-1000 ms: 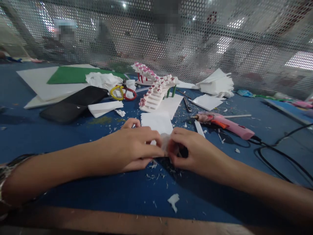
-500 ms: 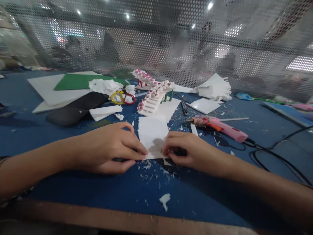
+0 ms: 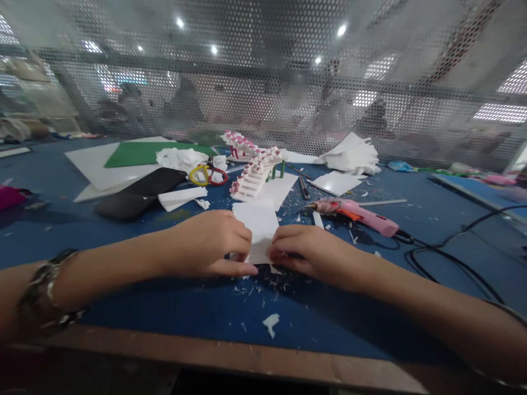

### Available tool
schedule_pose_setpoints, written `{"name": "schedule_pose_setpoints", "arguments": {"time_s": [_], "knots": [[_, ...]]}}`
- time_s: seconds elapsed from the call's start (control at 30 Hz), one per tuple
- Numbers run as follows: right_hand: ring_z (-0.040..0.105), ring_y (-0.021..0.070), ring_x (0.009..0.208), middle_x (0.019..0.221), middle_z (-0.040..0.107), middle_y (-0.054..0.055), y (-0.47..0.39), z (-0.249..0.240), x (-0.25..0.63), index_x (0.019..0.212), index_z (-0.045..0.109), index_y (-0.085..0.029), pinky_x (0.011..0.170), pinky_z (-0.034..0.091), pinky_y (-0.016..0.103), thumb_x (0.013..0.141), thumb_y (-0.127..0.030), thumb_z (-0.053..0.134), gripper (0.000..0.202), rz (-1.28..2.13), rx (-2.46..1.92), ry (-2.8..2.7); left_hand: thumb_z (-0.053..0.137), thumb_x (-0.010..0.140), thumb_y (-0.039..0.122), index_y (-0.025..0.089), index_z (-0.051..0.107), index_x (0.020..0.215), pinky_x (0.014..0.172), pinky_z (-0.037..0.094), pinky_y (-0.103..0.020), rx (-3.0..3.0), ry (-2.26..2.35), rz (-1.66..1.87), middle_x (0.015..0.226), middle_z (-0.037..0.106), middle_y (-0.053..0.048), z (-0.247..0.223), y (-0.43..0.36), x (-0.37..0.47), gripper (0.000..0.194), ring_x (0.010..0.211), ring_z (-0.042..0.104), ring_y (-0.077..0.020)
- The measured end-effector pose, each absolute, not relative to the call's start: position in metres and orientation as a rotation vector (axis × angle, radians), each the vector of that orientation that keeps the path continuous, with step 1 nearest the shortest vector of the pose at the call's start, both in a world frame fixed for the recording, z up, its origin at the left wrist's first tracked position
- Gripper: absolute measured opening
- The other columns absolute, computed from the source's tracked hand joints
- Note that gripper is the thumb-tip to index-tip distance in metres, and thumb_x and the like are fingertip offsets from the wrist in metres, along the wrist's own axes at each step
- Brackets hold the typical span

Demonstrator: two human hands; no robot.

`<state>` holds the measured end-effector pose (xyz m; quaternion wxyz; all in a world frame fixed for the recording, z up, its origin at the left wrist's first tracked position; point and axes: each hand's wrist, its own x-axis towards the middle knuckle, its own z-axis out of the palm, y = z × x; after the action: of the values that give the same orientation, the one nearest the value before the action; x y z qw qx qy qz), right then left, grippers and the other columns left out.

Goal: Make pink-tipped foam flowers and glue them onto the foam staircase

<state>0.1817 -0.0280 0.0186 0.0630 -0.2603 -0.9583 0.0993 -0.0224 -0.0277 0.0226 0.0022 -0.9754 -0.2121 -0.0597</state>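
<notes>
A white piece of paper (image 3: 257, 227) with a ragged left edge lies flat on the blue table in front of me. My left hand (image 3: 214, 241) rests at its lower left, fingers curled down onto the paper and thumb stretched along the near edge. At the lower right corner my right hand (image 3: 302, 247) has its fingertips and thumb closed on the paper's edge. The fingertips of both hands are partly hidden. Just beyond the paper stands a small white stair model (image 3: 251, 178) with pink and dark red bits on it and green posts.
A pink glue gun (image 3: 366, 215) with a black cord lies to the right, near a dark cutter (image 3: 303, 187). Scissors (image 3: 206, 174), a black phone-like slab (image 3: 140, 195), a green sheet (image 3: 152, 152) and crumpled paper (image 3: 349, 154) lie farther back. Paper scraps (image 3: 270, 323) litter the front.
My left hand has shifted right along the paper and its fingers have curled in more. My right hand stays at the right corner. The view has tilted up slightly.
</notes>
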Motion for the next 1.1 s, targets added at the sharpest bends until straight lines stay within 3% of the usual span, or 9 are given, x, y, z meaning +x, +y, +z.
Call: {"name": "schedule_pose_setpoints", "arguments": {"time_s": [0.2, 0.43, 0.77, 1.1], "knots": [[0.057, 0.0109, 0.072, 0.081, 0.061, 0.007, -0.026, 0.017, 0.183, 0.080, 0.064, -0.010, 0.067, 0.044, 0.022, 0.078, -0.016, 0.052, 0.013, 0.419, -0.751, -2.824, 0.055, 0.077, 0.020, 0.015, 0.060, 0.074, 0.057, 0.039, -0.023, -3.029, -0.654, -0.163, 0.071, 0.064, -0.001, 0.022, -0.024, -0.006, 0.008, 0.065, 0.058, -0.0138], [0.056, 0.0095, 0.067, 0.078, 0.062, 0.005, -0.023, 0.016, 0.184, 0.076, 0.065, -0.012, 0.065, 0.045, 0.022, 0.073, -0.015, 0.059, 0.008, 0.530, -0.807, -2.736, 0.054, 0.076, 0.014, 0.015, 0.064, 0.070, 0.054, 0.036, -0.027, -2.794, -0.507, -0.143, 0.071, 0.065, -0.003, 0.021, -0.031, 0.001, 0.012, 0.066, 0.058, -0.0168], [0.055, 0.0091, 0.067, 0.074, 0.061, 0.004, -0.027, 0.017, 0.183, 0.072, 0.064, -0.012, 0.064, 0.043, 0.022, 0.074, -0.013, 0.057, 0.007, 0.491, -0.836, -2.732, 0.051, 0.080, 0.022, 0.019, 0.065, 0.072, 0.050, 0.036, -0.027, -2.780, -0.989, 0.084, 0.072, 0.067, -0.002, 0.029, -0.045, 0.010, 0.016, 0.063, 0.062, -0.0199], [0.052, 0.0089, 0.065, 0.074, 0.058, 0.004, -0.028, 0.014, 0.185, 0.072, 0.061, -0.011, 0.062, 0.042, 0.021, 0.075, -0.015, 0.056, 0.007, 0.382, -0.733, -2.737, 0.051, 0.071, 0.007, 0.014, 0.059, 0.062, 0.055, 0.035, -0.029, -2.585, -0.754, -0.092, 0.058, 0.064, -0.003, 0.016, -0.050, 0.015, 0.014, 0.051, 0.056, -0.0152]]}}
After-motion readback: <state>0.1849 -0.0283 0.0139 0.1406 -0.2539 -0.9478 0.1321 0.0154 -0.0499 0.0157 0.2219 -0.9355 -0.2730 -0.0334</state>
